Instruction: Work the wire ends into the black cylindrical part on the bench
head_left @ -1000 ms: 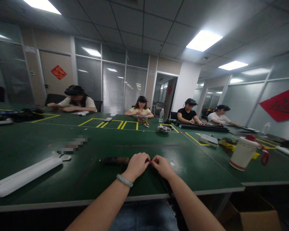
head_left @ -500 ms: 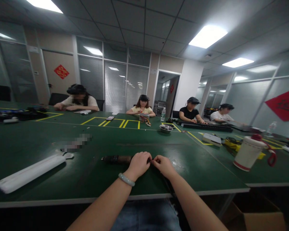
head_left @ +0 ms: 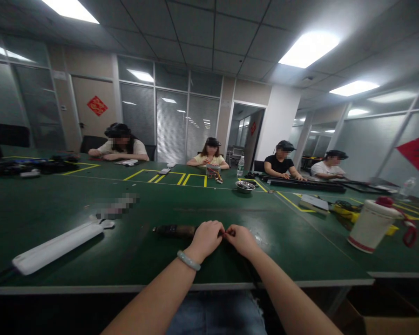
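On the green table [head_left: 125, 265] in front of me lies a dark, cylindrical power tool [head_left: 176, 231] that looks like an electric screwdriver, its narrow metal tip facing left. My left hand [head_left: 207, 237], with a pale bangle at the wrist, is closed over the tool's right end and hides it. Right against those fingers, my right hand [head_left: 242, 239] pinches with thumb and forefinger. A tiny reddish bit shows between the fingertips of both hands, too small to name. Under my right forearm a dark cord seems to run to the table's front edge.
A white power strip [head_left: 59, 246] lies to the left. At right stand a cream jug [head_left: 372, 228] with a red lid and a white box [head_left: 314, 203]. A metal bowl [head_left: 245, 187] and a water bottle [head_left: 240, 165] are farther back. Several people sit across the table.
My view has turned slightly left, so everything appears shifted right. Both hands keep nearly the same pose at the tool's right end, fingertips still together.
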`<move>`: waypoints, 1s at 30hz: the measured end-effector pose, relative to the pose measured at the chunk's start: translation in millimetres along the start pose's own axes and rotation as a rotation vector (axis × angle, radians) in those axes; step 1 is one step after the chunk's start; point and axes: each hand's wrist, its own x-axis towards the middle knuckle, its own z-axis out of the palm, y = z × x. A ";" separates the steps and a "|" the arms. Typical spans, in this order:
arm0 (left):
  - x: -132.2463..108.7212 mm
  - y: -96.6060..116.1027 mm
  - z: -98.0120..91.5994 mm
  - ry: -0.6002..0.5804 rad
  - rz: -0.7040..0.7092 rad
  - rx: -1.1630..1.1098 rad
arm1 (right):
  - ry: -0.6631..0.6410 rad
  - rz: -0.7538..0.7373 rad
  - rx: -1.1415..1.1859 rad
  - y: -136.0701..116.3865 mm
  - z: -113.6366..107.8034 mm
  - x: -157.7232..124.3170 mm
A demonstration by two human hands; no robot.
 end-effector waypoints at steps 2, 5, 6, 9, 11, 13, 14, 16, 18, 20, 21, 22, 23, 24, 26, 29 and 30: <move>-0.2 0.7 -1.0 0.002 0.003 0.001 | 0.004 -0.005 -0.018 -2.9 0.7 0.3; -0.3 3.5 -2.9 -0.001 -0.027 0.017 | 0.021 -0.022 -0.062 -6.1 2.4 1.7; -0.4 4.7 -3.6 -0.006 -0.037 0.023 | 0.026 -0.029 -0.075 -6.7 2.7 2.5; -1.2 8.1 -5.4 -0.024 -0.048 0.035 | 0.074 -0.075 -0.082 -6.7 2.1 5.1; -1.8 9.4 -5.9 -0.018 -0.034 0.038 | 0.074 -0.132 -0.072 -6.3 -0.3 6.6; -2.2 9.8 -6.1 0.007 -0.021 0.038 | 0.010 -0.181 -0.074 -6.5 -4.0 7.2; -2.3 9.9 -6.3 0.017 -0.018 0.037 | -0.033 -0.196 -0.083 -6.9 -5.9 7.2; -2.2 10.2 -7.3 0.021 -0.016 0.033 | -0.086 -0.210 -0.113 -8.2 -8.8 7.0; -2.0 10.6 -8.6 0.013 -0.015 0.027 | -0.084 -0.222 -0.129 -9.4 -8.9 7.5; -2.1 11.0 -9.6 0.017 -0.001 0.022 | -0.061 -0.223 -0.128 -9.4 -6.1 9.6; -2.3 11.0 -9.6 0.028 0.013 0.022 | -0.044 -0.224 -0.129 -8.5 -4.2 11.6; -2.6 11.0 -9.2 0.044 0.032 0.021 | -0.028 -0.228 -0.135 -6.9 -2.4 14.2; -3.1 10.8 -8.3 0.063 0.056 0.021 | -0.013 -0.231 -0.149 -4.4 -1.2 17.4; -3.6 10.5 -7.1 0.081 0.082 0.021 | 0.000 -0.229 -0.167 -0.8 -1.1 21.2; -4.9 9.5 -3.8 0.102 0.122 0.022 | 0.019 -0.198 -0.205 10.5 -5.4 29.1; -6.2 6.9 1.8 0.109 0.141 0.031 | 0.057 -0.066 -0.244 40.4 -25.4 36.3; -6.5 5.7 3.5 0.106 0.134 0.032 | 0.075 -0.012 -0.260 54.2 -35.4 35.6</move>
